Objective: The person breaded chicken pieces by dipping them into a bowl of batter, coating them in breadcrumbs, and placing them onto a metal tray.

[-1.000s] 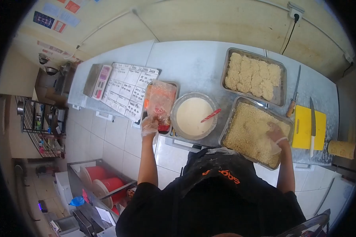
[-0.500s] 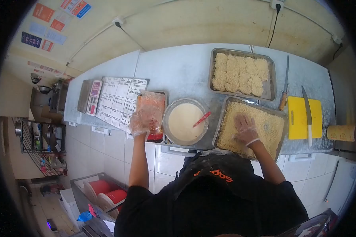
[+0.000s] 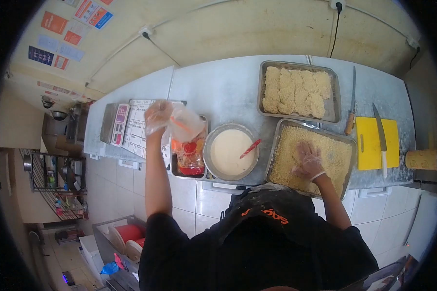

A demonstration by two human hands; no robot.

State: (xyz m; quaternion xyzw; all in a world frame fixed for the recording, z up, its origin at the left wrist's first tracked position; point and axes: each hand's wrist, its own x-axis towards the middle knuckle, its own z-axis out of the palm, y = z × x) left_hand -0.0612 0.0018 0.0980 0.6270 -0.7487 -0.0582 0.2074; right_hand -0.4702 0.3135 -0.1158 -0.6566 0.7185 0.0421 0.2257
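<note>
My left hand (image 3: 159,117), in a clear glove, is closed on a crumpled clear plastic sheet (image 3: 187,126). This sheet hangs over the upper part of a small metal tray (image 3: 174,169) that holds orange-red pieces and more plastic. Gloved too, my right hand (image 3: 310,161) lies with its fingers apart on pale crumbs (image 3: 287,145) in a large metal tray (image 3: 352,167). Between the two trays stands a round bowl of creamy liquid (image 3: 228,153), with a red handle (image 3: 250,148) leaning out of it.
Crumb-coated pieces (image 3: 296,89) fill much of a back tray (image 3: 336,114). At the right are a long blade with a wooden handle (image 3: 349,123), a yellow board (image 3: 366,145) and a knife (image 3: 382,138). A scale (image 3: 119,127) and a written chart (image 3: 135,131) lie left.
My left hand has moved up and slightly left, pulling the plastic sheet back from the small tray's lower part. My right hand stays on the crumbs, nearly unmoved.
</note>
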